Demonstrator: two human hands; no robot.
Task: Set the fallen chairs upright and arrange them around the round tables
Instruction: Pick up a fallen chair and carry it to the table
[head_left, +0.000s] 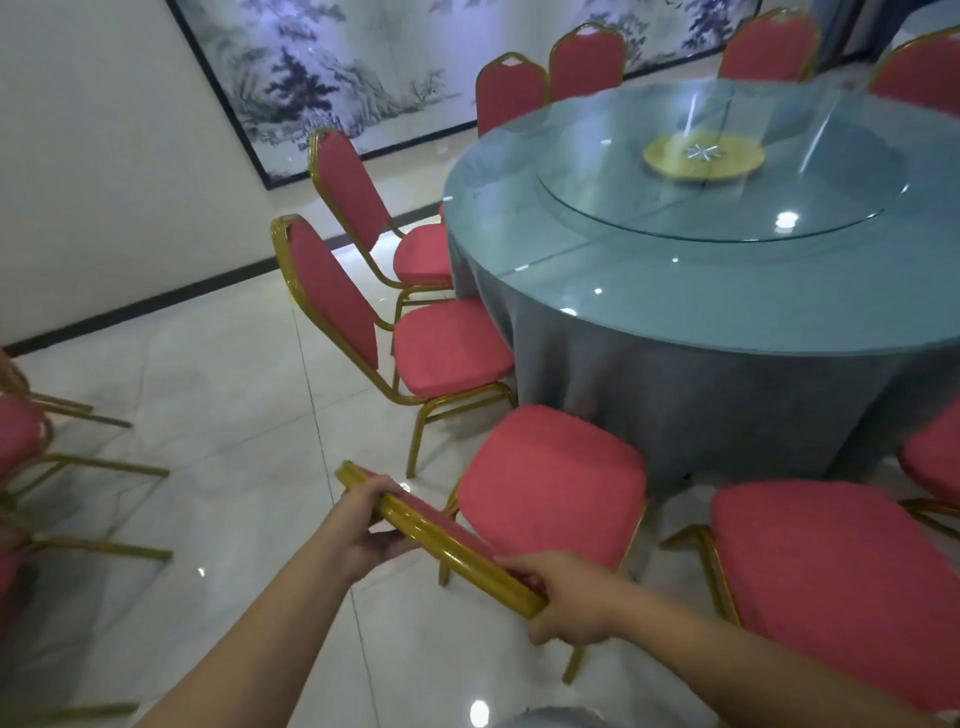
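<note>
Chair in hand is upright at 6 o'clock of the round table, seat toward the cloth, front edge near the drape; can't tell if it touches. Left hand and right hand each have their fingers wrapped around the gold top rail, one at each end.

Step, as I read it: seating this chair into the ring. Next move needs a straight push or a small twist to square it between the neighbour chair at 10 o'clock and the near chair at 4 o'clock, without snagging the cloth.

More chairs at 9 o'clock of the view look tipped on their sides, probably next.

Containers: none I can make out. The glass turntable carries a yellow disc at its centre.
</note>
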